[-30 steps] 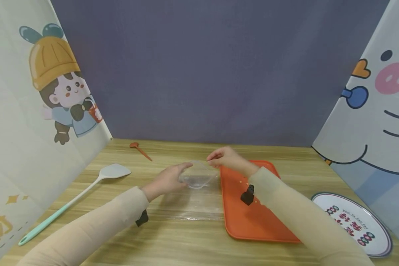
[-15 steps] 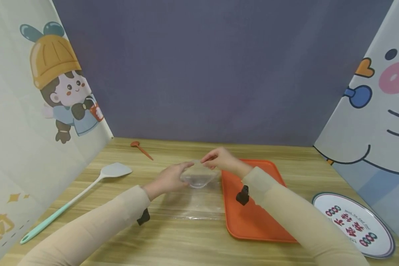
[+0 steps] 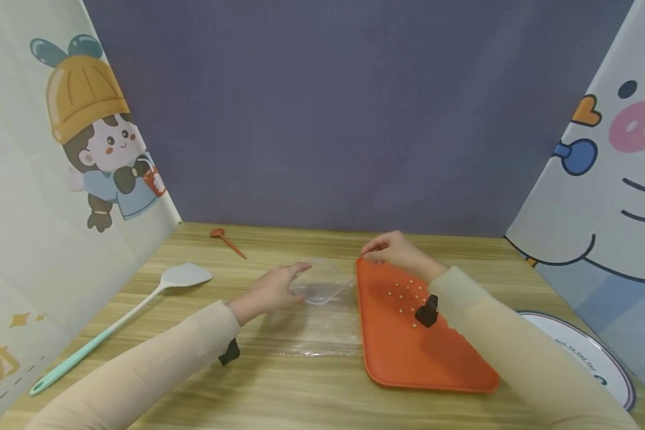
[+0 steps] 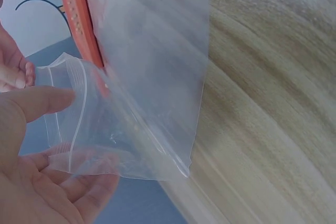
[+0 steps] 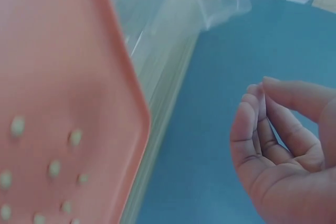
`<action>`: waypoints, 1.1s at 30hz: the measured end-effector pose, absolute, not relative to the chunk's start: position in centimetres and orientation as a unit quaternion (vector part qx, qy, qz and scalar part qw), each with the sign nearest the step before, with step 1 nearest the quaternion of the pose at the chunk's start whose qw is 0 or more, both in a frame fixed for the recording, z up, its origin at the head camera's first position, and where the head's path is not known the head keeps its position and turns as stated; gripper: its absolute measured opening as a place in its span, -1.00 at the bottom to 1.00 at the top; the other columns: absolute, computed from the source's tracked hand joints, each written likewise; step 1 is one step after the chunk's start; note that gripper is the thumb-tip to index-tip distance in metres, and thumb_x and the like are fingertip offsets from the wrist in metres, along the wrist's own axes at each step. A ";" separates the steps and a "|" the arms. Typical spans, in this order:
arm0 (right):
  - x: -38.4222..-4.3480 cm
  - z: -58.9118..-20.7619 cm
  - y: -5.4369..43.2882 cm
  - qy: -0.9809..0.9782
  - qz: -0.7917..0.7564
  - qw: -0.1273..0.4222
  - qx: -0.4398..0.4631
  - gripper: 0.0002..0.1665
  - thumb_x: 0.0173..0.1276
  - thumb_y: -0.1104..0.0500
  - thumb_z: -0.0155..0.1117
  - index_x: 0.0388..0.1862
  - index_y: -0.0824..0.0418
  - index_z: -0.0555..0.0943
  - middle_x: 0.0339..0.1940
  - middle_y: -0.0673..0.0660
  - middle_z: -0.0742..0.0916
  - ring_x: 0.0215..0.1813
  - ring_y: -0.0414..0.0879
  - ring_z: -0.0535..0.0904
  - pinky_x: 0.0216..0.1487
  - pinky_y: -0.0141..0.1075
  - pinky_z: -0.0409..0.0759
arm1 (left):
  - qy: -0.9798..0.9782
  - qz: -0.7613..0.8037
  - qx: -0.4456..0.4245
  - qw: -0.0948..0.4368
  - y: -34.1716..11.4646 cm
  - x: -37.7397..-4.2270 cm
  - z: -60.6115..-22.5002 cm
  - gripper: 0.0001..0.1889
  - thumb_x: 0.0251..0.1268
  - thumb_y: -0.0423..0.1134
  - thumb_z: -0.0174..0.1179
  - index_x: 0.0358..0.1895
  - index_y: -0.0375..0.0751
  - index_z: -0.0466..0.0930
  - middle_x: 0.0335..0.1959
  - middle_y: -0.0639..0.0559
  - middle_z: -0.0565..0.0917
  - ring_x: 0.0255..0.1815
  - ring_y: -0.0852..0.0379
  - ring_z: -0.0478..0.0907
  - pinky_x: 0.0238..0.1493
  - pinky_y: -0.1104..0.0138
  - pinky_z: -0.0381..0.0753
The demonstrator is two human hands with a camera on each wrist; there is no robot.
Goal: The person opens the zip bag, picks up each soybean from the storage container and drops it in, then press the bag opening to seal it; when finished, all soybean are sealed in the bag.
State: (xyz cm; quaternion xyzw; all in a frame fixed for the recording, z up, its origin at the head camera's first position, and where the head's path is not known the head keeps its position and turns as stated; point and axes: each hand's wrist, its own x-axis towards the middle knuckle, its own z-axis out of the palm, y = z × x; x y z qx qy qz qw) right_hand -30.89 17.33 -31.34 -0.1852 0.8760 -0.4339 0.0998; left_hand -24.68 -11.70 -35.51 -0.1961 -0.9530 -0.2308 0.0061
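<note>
My left hand holds the mouth of a clear zip-lock bag, thumb at one side and fingers at the other, so the mouth gapes. The bag's lower part spreads over the table toward me. My right hand hovers by the far left corner of an orange tray. Its thumb and fingertips meet, and nothing shows between them in the right wrist view. Several small round yellowish beans lie scattered on the tray, partly below the right wrist.
A white spatula with a mint handle lies on the left of the wooden table. Behind it is a small reddish-brown spoon. An oval white plate with printing sits at the right, partly behind the right sleeve. Fabric screens surround the table.
My right hand went in to the bag's mouth, then moved right to the tray's far corner, uncovering the beans. The left hand and bag have stayed in place.
</note>
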 end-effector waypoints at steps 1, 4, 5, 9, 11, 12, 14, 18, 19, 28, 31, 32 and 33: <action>-30.9 -31.4 17.8 0.878 -0.430 0.099 -0.183 -0.71 0.35 0.16 0.27 0.00 0.23 0.69 0.01 0.24 0.72 -0.20 -0.09 0.64 -0.11 -0.20 0.66 | -0.953 -0.230 -0.195 0.005 -11.7 -24.6 -35.5 -0.19 0.06 -0.23 0.41 0.44 -0.03 0.27 0.35 -0.12 0.46 0.25 -0.14 0.50 0.25 -0.01 0.49; -31.0 -31.7 19.3 0.889 -0.413 0.096 -0.172 -0.71 0.35 0.16 0.27 0.00 0.24 0.68 0.01 0.23 0.72 -0.15 -0.04 0.64 -0.07 -0.14 0.65 | -0.953 -0.232 -0.193 0.001 -11.8 -24.6 -35.4 -0.19 0.07 -0.23 0.40 0.45 0.00 0.26 0.37 -0.10 0.45 0.25 -0.13 0.49 0.25 -0.01 0.49; -31.0 -31.9 19.8 0.892 -0.408 0.096 -0.169 -0.71 0.36 0.16 0.26 0.00 0.25 0.68 0.01 0.23 0.72 -0.12 0.00 0.64 -0.04 -0.10 0.65 | -0.953 -0.232 -0.193 0.000 -11.8 -24.6 -35.4 -0.19 0.07 -0.23 0.40 0.45 0.01 0.26 0.37 -0.10 0.44 0.25 -0.12 0.50 0.25 0.00 0.50; -31.1 -32.8 21.6 0.902 -0.390 0.100 -0.159 -0.71 0.39 0.18 0.22 0.02 0.28 0.66 0.03 0.25 0.71 0.03 0.16 0.61 0.04 0.01 0.62 | -0.953 -0.235 -0.194 -0.004 -11.7 -24.5 -35.3 -0.18 0.08 -0.23 0.40 0.46 0.01 0.25 0.38 -0.09 0.43 0.25 -0.11 0.50 0.27 0.01 0.49; -31.1 -33.2 22.3 0.904 -0.385 0.102 -0.156 -0.69 0.40 0.20 0.20 0.04 0.31 0.64 0.05 0.28 0.69 0.06 0.21 0.60 0.04 0.03 0.62 | -0.952 -0.234 -0.195 -0.004 -11.7 -24.5 -35.3 -0.19 0.08 -0.23 0.39 0.46 0.00 0.25 0.38 -0.09 0.43 0.25 -0.11 0.50 0.27 0.01 0.48; -31.1 -33.3 22.7 0.905 -0.383 0.103 -0.155 -0.68 0.40 0.21 0.19 0.06 0.34 0.63 0.06 0.29 0.69 0.06 0.22 0.60 0.04 0.02 0.62 | -0.953 -0.233 -0.195 -0.005 -11.7 -24.5 -35.3 -0.19 0.08 -0.23 0.39 0.46 0.00 0.25 0.38 -0.09 0.43 0.25 -0.11 0.50 0.27 0.01 0.49; -31.1 -33.7 23.3 0.905 -0.385 0.105 -0.151 -0.65 0.40 0.22 0.19 0.08 0.38 0.60 0.07 0.32 0.68 0.05 0.22 0.60 0.02 0.01 0.63 | -0.953 -0.233 -0.194 -0.006 -11.7 -24.4 -35.4 -0.19 0.09 -0.24 0.39 0.45 0.00 0.25 0.37 -0.10 0.44 0.24 -0.11 0.51 0.25 0.01 0.50; -31.4 -34.5 24.4 0.900 -0.395 0.112 -0.143 -0.57 0.38 0.27 0.19 0.16 0.46 0.52 0.06 0.39 0.65 0.03 0.20 0.60 -0.01 -0.01 0.65 | -0.953 -0.234 -0.192 -0.005 -11.7 -24.3 -35.3 -0.20 0.09 -0.24 0.39 0.45 0.00 0.26 0.37 -0.10 0.45 0.23 -0.11 0.52 0.23 0.02 0.52; -31.5 -34.7 24.7 0.900 -0.397 0.113 -0.140 -0.55 0.38 0.28 0.19 0.18 0.47 0.50 0.05 0.40 0.64 0.01 0.17 0.61 -0.02 -0.03 0.65 | -0.953 -0.235 -0.192 -0.005 -11.7 -24.3 -35.3 -0.20 0.09 -0.24 0.39 0.45 0.00 0.26 0.37 -0.10 0.45 0.23 -0.11 0.52 0.24 0.02 0.51; -32.2 -36.5 26.6 0.897 -0.404 0.141 -0.113 -0.61 0.29 0.41 0.21 0.09 0.56 0.51 -0.06 0.41 0.69 -0.27 -0.06 0.64 -0.28 -0.19 0.62 | -0.953 -0.231 -0.198 0.001 -11.9 -24.3 -35.3 -0.22 0.09 -0.25 0.39 0.44 -0.04 0.28 0.39 -0.08 0.41 0.28 -0.13 0.47 0.30 0.00 0.45; -32.2 -36.9 26.8 0.895 -0.407 0.150 -0.104 -0.64 0.27 0.41 0.23 0.03 0.53 0.55 -0.12 0.36 0.73 -0.29 -0.10 0.65 -0.32 -0.23 0.60 | -0.953 -0.230 -0.198 0.002 -11.9 -24.3 -35.3 -0.21 0.08 -0.25 0.39 0.44 -0.04 0.28 0.39 -0.09 0.42 0.28 -0.13 0.47 0.30 0.00 0.45; -32.2 -37.0 26.8 0.894 -0.407 0.151 -0.107 -0.65 0.26 0.40 0.24 0.02 0.54 0.55 -0.13 0.36 0.73 -0.29 -0.10 0.64 -0.34 -0.24 0.60 | -0.953 -0.230 -0.197 0.001 -11.9 -24.3 -35.3 -0.21 0.08 -0.26 0.39 0.44 -0.03 0.28 0.39 -0.09 0.42 0.28 -0.13 0.47 0.30 0.00 0.45; -32.2 -37.1 26.8 0.894 -0.410 0.151 -0.104 -0.65 0.26 0.40 0.24 0.02 0.53 0.56 -0.13 0.34 0.73 -0.29 -0.11 0.64 -0.34 -0.25 0.59 | -0.953 -0.229 -0.197 0.001 -11.9 -24.3 -35.3 -0.21 0.08 -0.26 0.39 0.44 -0.02 0.28 0.39 -0.09 0.42 0.29 -0.13 0.47 0.30 0.00 0.45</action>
